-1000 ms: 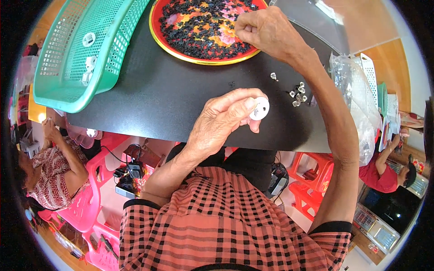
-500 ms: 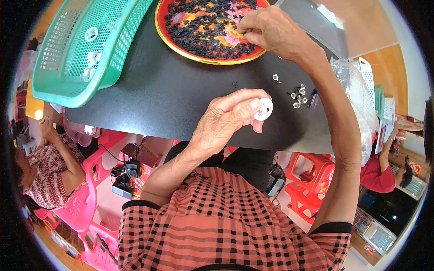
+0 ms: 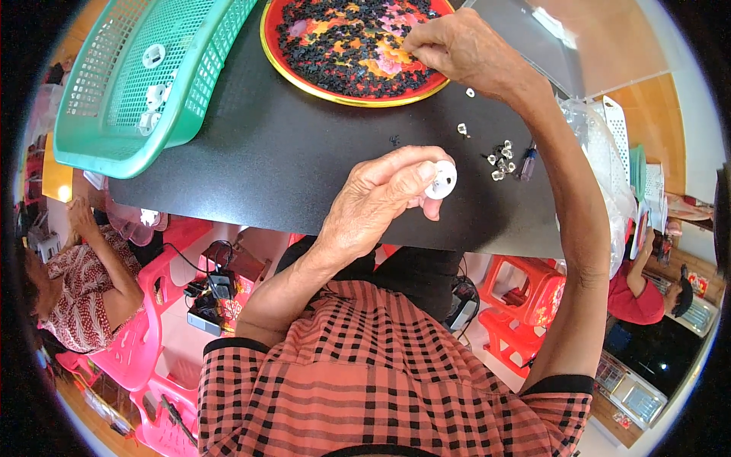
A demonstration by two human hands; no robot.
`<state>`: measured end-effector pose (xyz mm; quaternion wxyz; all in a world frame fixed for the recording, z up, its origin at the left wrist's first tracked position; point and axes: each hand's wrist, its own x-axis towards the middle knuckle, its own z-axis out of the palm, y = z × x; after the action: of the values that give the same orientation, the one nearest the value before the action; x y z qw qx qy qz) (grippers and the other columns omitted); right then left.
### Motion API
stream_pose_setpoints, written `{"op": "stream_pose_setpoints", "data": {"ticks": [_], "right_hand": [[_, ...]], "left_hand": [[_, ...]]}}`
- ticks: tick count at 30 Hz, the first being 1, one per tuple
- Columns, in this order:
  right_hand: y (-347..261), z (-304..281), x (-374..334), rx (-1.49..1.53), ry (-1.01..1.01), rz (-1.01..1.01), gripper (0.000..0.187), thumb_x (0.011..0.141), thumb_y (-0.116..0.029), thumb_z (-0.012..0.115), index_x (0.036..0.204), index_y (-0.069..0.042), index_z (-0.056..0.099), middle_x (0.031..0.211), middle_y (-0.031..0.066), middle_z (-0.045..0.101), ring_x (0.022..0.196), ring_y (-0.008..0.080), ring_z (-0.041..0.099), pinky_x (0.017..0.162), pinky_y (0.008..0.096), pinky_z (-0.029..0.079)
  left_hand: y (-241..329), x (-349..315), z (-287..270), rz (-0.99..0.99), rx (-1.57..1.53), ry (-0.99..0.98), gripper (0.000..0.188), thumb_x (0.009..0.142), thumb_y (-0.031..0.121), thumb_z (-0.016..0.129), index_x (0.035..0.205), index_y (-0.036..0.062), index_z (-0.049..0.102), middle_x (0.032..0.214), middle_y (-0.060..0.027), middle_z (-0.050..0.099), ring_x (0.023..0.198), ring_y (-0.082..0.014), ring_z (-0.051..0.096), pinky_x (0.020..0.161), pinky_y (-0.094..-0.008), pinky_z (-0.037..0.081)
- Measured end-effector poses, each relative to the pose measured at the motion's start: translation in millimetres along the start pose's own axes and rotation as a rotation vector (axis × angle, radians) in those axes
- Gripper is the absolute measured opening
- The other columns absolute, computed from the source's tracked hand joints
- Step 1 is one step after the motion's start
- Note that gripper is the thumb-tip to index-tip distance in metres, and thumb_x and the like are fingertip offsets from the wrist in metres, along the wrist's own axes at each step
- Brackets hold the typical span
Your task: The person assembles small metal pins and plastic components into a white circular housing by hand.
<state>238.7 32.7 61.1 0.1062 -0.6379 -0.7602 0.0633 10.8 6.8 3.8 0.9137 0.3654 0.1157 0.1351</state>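
The disc (image 3: 443,181) is small, round and white, with a dark opening near its middle; its face is turned partly up to the camera, and its left part is covered by the thumb. Around it there is black table (image 3: 266,164), whose near edge passes below the disc and runs under the left wrist. Between disc and tray (image 3: 365,104) a wide strip of table gives room, with one small black piece (image 3: 394,141) on it. To the right, the clear beads (image 3: 502,161) lie in a loose group, near a slim bluish tool (image 3: 528,161), so the room there is narrower. The disc is at the fingertips of the left hand (image 3: 384,186), which grips it between thumb and bent fingers, above the table.

The right hand (image 3: 464,49) is farther away, over the right rim of the tray. Its fingers are bent and drawn together; whether they pinch something, I cannot tell. The tray is round, red with a yellow rim, and many black bits (image 3: 381,80) cover its flower pattern. On the far left stands a green basket (image 3: 145,164) with several white parts (image 3: 154,56) inside.
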Motion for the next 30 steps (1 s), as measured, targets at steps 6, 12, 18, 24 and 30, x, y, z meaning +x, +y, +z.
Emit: {"op": "stream_pose_setpoints", "data": {"ticks": [6,12,18,24,30], "right_hand": [[3.3,8.4,1.2,0.037,0.036,-0.024,0.006,0.073,-0.006,0.063,0.076,-0.001,0.063,0.067,0.0184,0.060,0.067,0.0329,0.062,0.063,0.0415,0.049],[-1.3,10.4,2.5,-0.015,0.065,-0.011,0.007,0.072,-0.008,0.064,0.075,-0.002,0.061,0.067,0.0179,0.060,0.068,0.0341,0.062,0.063,0.0420,0.048],[-4.2,4.0,2.9,-0.080,-0.025,0.028,0.006,0.072,-0.007,0.063,0.076,-0.002,0.062,0.067,0.0162,0.062,0.068,0.0336,0.063,0.063,0.0419,0.049],[-0.8,6.4,-2.1,0.034,0.096,0.027,0.012,0.072,-0.006,0.063,0.083,-0.002,0.066,0.071,0.0168,0.065,0.070,0.0310,0.065,0.066,0.0401,0.050],[-1.5,5.0,-0.3,0.028,-0.002,0.082,0.015,0.071,-0.003,0.062,0.085,-0.002,0.068,0.072,0.0174,0.065,0.070,0.0302,0.065,0.067,0.0391,0.051]], "left_hand": [[-0.1,-0.5,-0.3,-0.001,0.038,0.003,0.039,0.097,0.026,0.049,0.119,-0.0057,0.052,0.093,-0.0114,0.060,0.075,-0.0166,0.058,0.073,-0.0314,0.050],[0.8,-0.6,-0.6,-0.009,0.041,0.012,0.039,0.097,0.026,0.049,0.118,-0.0057,0.052,0.092,-0.0109,0.059,0.075,-0.0164,0.058,0.073,-0.0313,0.050],[0.9,0.3,-0.1,0.002,0.043,0.020,0.040,0.096,0.028,0.050,0.117,-0.0061,0.052,0.091,-0.0107,0.059,0.074,-0.0161,0.057,0.072,-0.0315,0.049],[1.2,-0.4,1.4,0.019,0.026,0.029,0.041,0.096,0.029,0.050,0.115,-0.0063,0.053,0.090,-0.0107,0.058,0.073,-0.0161,0.056,0.072,-0.0317,0.049],[-0.7,0.1,-1.3,0.025,0.053,0.027,0.040,0.096,0.029,0.050,0.115,-0.0063,0.053,0.090,-0.0104,0.058,0.073,-0.0159,0.056,0.072,-0.0317,0.050]]}}
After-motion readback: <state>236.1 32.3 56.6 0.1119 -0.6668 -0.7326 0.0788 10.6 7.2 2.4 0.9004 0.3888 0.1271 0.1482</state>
